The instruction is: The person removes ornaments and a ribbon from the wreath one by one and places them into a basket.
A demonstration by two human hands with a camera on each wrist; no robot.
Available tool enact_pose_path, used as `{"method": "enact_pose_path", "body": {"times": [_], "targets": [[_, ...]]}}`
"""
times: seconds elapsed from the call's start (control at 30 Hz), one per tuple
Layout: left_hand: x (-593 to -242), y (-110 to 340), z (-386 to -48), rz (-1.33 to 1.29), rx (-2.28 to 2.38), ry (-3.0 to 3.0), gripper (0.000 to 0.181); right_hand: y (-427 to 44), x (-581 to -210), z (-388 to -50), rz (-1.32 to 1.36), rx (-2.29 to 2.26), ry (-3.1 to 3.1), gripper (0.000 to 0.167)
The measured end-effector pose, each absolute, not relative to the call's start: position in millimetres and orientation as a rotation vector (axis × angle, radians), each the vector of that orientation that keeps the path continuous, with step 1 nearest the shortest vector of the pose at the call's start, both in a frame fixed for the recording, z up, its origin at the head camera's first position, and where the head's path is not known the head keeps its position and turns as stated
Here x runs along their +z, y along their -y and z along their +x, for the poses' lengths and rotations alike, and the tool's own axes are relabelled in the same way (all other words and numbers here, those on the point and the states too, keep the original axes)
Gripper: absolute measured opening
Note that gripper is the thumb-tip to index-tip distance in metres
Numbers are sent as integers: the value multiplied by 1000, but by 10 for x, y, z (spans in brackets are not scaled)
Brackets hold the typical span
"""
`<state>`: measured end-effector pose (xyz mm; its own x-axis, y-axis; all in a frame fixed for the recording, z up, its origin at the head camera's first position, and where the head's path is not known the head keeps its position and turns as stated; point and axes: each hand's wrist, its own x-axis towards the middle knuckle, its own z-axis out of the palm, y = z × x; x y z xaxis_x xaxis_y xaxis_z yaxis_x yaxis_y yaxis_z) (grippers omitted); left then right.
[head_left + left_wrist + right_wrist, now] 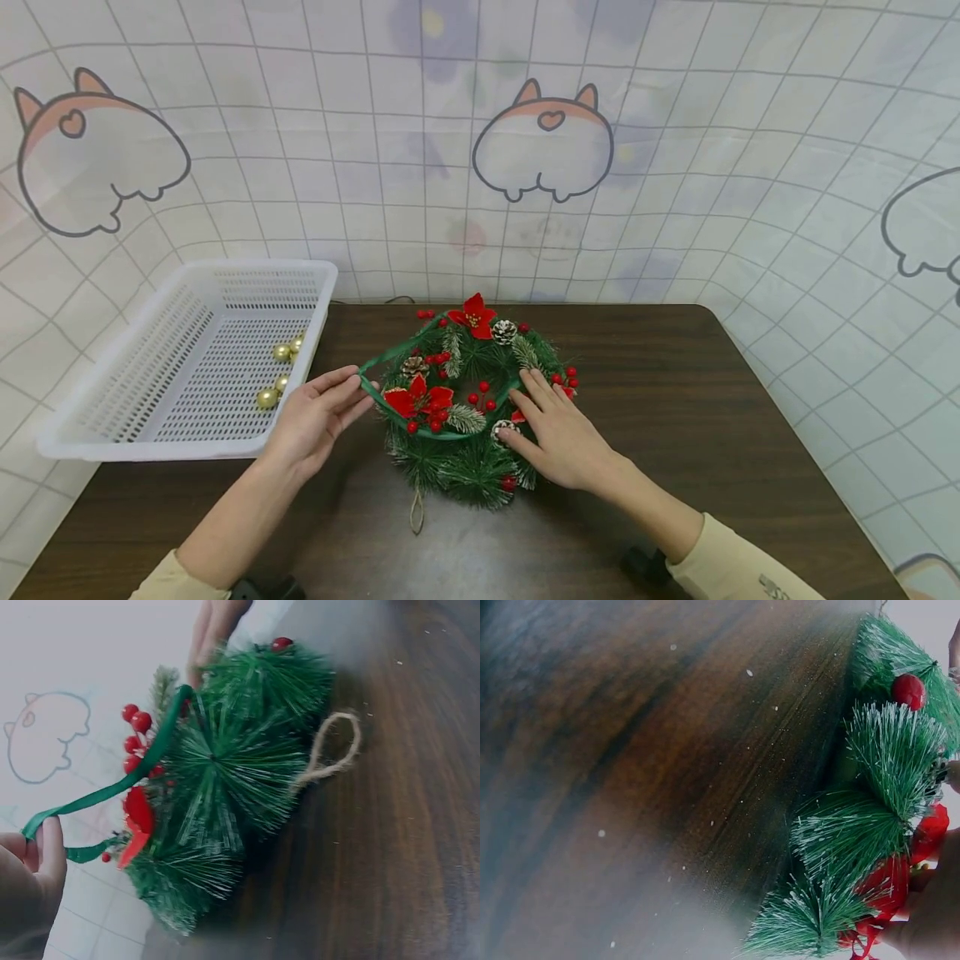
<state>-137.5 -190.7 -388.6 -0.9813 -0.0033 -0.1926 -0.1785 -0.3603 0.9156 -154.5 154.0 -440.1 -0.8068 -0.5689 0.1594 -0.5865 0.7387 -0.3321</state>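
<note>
A green Christmas wreath with red flowers, red berries and pinecones lies on the dark wooden table. My left hand, at the wreath's left side, pinches a green ribbon between thumb and fingers. The ribbon is pulled out leftward in a loop and runs across the wreath. On the wreath's right side rests my right hand, its fingers spread over the branches near a pinecone. A red flower is partly hidden beneath that hand. A twine loop sticks out from the wreath's near edge.
At the left stands a white plastic basket with several gold balls along its right side. A patterned cloth wall rises directly behind the table. Bare tabletop extends right of the wreath.
</note>
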Motion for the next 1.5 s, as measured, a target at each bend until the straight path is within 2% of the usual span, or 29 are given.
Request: {"method": "enact_pose_path", "body": {"times": [0.43, 1.5], "targets": [[-3681, 2061, -1447, -229, 2631, -1584, 7, -1542, -4394, -1543, 967, 584, 2885, 72], [-3166, 2598, -1530, -105, 2964, -1247, 9, -1550, -4410, -1551, 950, 590, 2887, 74]]}}
